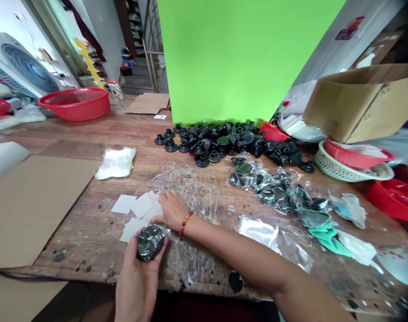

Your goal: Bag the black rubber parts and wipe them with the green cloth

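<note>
While the left hand [140, 273] is clamped on a round black piece in clear plastic wrap [150, 243], low left of centre in the frame, the right hand [172, 211] lies at square white paper cards [124, 204] just above it, whether pinching one I cannot tell; farther out on the brown wood-grain table [90, 223], plastic-bagged black pieces [271, 192] lie right of centre, glossy black knobs [217, 142] heaped near upper centre

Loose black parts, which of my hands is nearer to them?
Right. Your right hand is short of the loose black parts, at the white cards; your left hand is farther from them, lower in view, holding the wrapped disc.
</note>
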Available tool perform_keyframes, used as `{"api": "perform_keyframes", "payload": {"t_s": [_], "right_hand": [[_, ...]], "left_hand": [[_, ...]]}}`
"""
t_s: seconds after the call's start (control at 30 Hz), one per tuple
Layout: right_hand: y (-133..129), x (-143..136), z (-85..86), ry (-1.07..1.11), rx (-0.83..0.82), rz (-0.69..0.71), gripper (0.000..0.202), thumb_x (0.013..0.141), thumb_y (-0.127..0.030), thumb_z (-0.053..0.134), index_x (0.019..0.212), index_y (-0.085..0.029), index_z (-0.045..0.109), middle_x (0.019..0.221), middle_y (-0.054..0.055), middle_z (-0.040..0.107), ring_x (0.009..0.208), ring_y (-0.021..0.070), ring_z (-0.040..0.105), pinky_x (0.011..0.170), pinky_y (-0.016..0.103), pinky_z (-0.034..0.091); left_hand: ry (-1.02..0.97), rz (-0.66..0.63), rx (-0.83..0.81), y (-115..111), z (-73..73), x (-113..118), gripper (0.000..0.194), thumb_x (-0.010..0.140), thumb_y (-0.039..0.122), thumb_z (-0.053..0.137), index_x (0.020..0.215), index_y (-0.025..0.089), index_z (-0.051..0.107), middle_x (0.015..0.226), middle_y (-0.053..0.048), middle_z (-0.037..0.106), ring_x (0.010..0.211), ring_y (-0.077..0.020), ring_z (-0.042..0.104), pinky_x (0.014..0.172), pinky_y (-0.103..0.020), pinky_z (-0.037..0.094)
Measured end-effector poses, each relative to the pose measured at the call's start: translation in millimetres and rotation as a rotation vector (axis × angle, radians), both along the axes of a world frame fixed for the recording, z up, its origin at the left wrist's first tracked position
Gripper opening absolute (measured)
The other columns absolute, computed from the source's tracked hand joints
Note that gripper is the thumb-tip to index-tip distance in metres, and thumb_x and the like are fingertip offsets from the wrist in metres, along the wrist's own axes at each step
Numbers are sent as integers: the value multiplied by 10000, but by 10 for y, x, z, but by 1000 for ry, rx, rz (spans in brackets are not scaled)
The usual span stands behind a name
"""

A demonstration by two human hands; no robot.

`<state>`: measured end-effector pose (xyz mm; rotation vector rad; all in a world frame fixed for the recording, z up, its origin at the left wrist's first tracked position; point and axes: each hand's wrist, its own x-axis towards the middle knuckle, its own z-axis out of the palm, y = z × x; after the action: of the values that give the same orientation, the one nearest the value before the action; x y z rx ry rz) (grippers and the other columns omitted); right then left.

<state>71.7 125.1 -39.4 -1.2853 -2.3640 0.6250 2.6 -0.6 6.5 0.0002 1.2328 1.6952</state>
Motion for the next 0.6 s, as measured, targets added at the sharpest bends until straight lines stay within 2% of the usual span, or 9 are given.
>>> {"api": "perform_keyframes", "payload": {"t_s": [0.07,0.17,0.2,0.27,0.33,0.4,0.47,0.6], "right_hand": [[-3,16,-15,-1,-43,-48,382,710,-370,780,961,-130,619,1006,116,600,976,253,526,848,356,438],[6,118,-18,2,-105,-84,75,783,-192,677,764,-164,609,835,54,609,826,187,559,776,299,447],[2,148,-11,2,-120,-97,77,797,-174,652,740,-168,601,806,43,605,796,175,560,762,290,447],[-22,173,12,17,-126,-124,105,808,-252,663,837,-166,610,867,49,613,827,179,564,774,296,450],[-59,148,40,22,-93,-137,382,767,-404,713,1030,-156,590,1019,85,600,935,215,554,817,328,452],[-83,97,60,-11,-70,-130,566,697,-481,759,1114,-151,567,1101,116,570,1016,258,531,853,363,446],[-79,60,66,-50,-79,-138,517,678,-444,780,1061,-154,590,1087,121,568,1026,271,528,861,371,442],[-38,107,57,-50,-128,-202,131,793,-229,662,904,-182,611,1010,76,591,923,203,569,815,311,442]], "left_hand": [[-9,6,23,4,-6,-30,207,912,282,511,965,191,689,1194,-86,633,1220,-270,523,958,-591,462],[-22,9,30,14,-28,-68,210,908,294,514,968,197,690,1201,-87,630,1222,-276,521,954,-600,460],[-29,7,31,15,-34,-78,201,901,300,529,963,197,690,1204,-86,629,1224,-277,518,957,-602,458],[-37,16,37,14,-44,-92,188,896,297,535,941,199,689,1196,-80,630,1226,-278,514,958,-614,453],[-30,33,49,8,-53,-98,193,906,280,513,923,201,687,1181,-74,632,1229,-274,511,961,-630,441],[-22,52,57,3,-62,-98,214,918,268,482,918,203,686,1165,-70,635,1222,-269,515,964,-648,428],[-28,62,55,-1,-69,-99,224,921,278,476,912,198,685,1158,-69,635,1207,-271,525,967,-658,420],[-50,57,63,-9,-67,-120,237,918,304,477,892,177,675,1156,-78,632,1188,-287,536,964,-670,423]]}}
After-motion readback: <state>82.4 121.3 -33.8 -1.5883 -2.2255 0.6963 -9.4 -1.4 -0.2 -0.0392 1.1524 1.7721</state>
